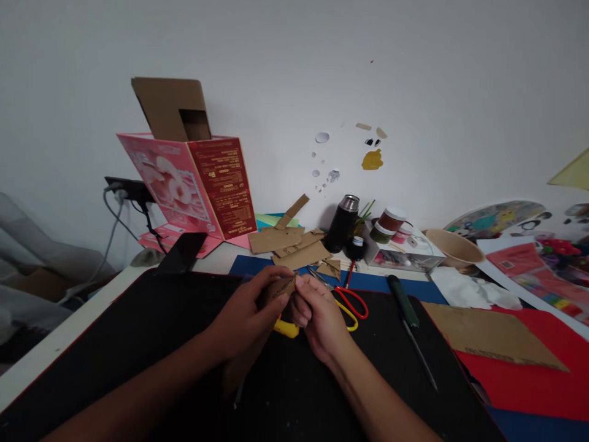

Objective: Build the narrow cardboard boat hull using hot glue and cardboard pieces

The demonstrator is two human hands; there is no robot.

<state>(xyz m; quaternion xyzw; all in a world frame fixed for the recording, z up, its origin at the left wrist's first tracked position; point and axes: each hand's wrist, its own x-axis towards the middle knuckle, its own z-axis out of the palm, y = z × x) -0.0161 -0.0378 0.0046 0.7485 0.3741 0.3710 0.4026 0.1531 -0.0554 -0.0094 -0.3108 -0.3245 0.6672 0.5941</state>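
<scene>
Both hands meet over the black desk mat (pixel 175 344). My left hand (pixel 252 310) is closed around a piece of brown cardboard (pixel 281 287), thumb on the near side. Against the cardboard's right edge, my right hand (pixel 321 313) pinches with thumb and fingers. Part of the cardboard hangs below the left hand, in shadow. Under the hands, a yellow tool (pixel 286 328) shows only in part; its kind is hidden. Just right of my right hand lie scissors with red and yellow handles (pixel 356 302). Farther right rests a screwdriver-like tool with a dark green handle (pixel 405 301).
Cardboard scraps (pixel 301 245) lie behind the hands, beside a black thermos (pixel 343 224). A pink and red box (pixel 221 184) and a phone (pixel 183 253) stand back left. Paint jars (pixel 391 221), a bowl (pixel 453 247) and a flat cardboard sheet (pixel 497 334) are on the right.
</scene>
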